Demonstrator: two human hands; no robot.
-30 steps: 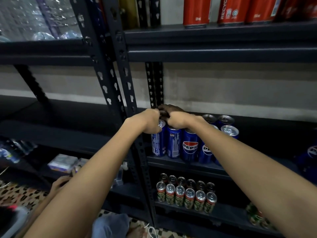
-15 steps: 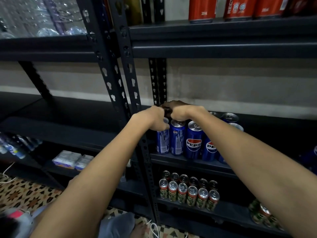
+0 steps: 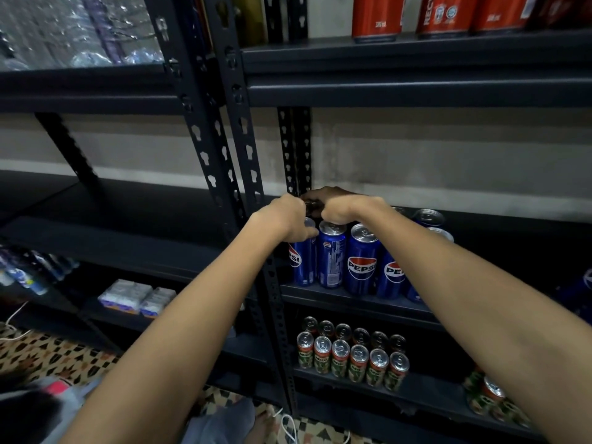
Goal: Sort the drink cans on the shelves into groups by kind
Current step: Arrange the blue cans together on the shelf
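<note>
While both arms reach to the left end of the middle shelf [image 3: 352, 299], the left hand [image 3: 282, 219] grips the endmost Pepsi can [image 3: 302, 264] by its top, and the right hand [image 3: 341, 208] curls over the can behind, probably squaring the blue group against the upright post [image 3: 243, 161].

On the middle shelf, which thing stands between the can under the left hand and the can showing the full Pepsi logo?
In the head view, one blue Pepsi can stands there, its barcode side facing out, under the right hand.
</note>
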